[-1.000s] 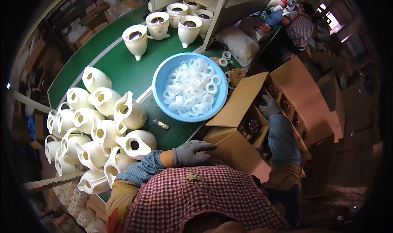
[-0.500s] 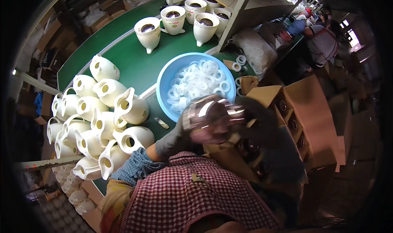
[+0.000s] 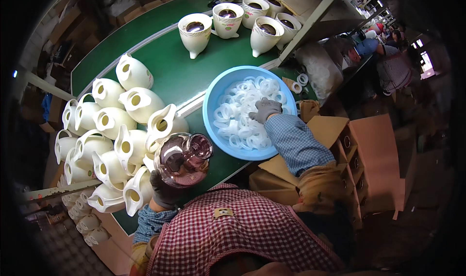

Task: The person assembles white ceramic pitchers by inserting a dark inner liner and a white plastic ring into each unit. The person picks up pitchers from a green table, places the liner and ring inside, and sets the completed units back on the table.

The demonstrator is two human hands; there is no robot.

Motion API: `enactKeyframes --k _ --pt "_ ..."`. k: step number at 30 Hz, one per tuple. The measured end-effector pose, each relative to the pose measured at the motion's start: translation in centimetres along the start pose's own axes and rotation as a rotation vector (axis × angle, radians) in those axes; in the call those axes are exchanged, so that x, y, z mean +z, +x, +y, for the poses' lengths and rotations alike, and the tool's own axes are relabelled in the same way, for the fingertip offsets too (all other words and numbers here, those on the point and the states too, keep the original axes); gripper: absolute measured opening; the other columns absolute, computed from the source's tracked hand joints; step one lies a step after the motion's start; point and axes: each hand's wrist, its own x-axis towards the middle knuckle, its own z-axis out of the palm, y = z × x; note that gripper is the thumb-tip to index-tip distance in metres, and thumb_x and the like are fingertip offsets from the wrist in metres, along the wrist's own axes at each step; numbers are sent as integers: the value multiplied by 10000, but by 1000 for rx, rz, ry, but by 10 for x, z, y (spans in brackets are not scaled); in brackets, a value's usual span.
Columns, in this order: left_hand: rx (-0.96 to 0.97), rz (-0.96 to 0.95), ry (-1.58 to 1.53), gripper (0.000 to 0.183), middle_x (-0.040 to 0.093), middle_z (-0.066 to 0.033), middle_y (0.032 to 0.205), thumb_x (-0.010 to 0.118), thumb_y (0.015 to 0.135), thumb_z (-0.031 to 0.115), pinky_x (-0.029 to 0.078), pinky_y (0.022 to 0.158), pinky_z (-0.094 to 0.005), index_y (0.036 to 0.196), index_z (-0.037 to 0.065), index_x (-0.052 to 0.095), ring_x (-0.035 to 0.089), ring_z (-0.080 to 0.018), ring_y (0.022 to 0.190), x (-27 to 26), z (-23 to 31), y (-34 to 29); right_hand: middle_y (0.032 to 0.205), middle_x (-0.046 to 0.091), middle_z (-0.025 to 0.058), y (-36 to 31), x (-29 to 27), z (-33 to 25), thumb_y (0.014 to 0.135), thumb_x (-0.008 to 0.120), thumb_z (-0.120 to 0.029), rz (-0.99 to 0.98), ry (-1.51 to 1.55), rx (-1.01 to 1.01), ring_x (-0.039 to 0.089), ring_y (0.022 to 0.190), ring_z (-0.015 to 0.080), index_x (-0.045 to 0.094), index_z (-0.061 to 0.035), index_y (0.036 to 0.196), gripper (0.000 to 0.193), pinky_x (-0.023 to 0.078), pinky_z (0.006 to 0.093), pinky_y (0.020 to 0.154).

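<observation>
My left hand (image 3: 165, 192), in a dark grey glove, is wrapped round the lower side of a shiny, purple-tinted glass flask liner (image 3: 180, 162). The liner is tilted, its round neck pointing up and right. Beside it lie several cream-white jug bodies (image 3: 137, 103) on their sides, their round openings facing me. To the right, my gloved right hand (image 3: 267, 110) reaches into a light blue basin (image 3: 209, 125) of translucent white plastic rings (image 3: 242, 128). Its fingers are bent down and closed on a ring in the pile, partly hidden.
Several cream jugs with dark liners inside (image 3: 195, 33) stand upside down on the green table (image 3: 160, 52) at the back. An open carton with dividers (image 3: 349, 167) holds more liners at my right. A metal post (image 3: 315, 21) rises behind the basin. Co-workers sit far right.
Both hands were at the liner in front of me. My left hand has carried it left beside the jugs; my right hand has let go and moved into the basin of rings.
</observation>
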Motion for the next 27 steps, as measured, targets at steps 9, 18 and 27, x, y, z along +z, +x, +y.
enactKeyframes --k 9,18,27 --pt "-27 125 92 1071 385 -176 1585 646 803 735 323 1213 -522 1595 116 275 412 -357 1446 -20 9 3 922 666 36 -61 -47 4 1009 671 -315 -97 1256 -466 657 714 89 619 1 1129 341 510 222 605" --pt "-13 60 41 1127 395 -195 1572 689 746 740 319 1221 -543 1578 96 284 408 -368 1450 -28 6 -2 963 707 59 -148 -67 -82 1025 639 -222 -553 1498 -661 687 691 120 594 -8 1247 311 575 245 584" --pt "-29 31 -78 1179 365 -217 1581 704 722 780 328 1213 -570 1580 98 269 385 -398 1458 -12 6 -17 1082 730 65 -172 -57 -96 1020 623 -109 -306 1390 -721 605 724 44 585 20 1365 371 484 200 606"
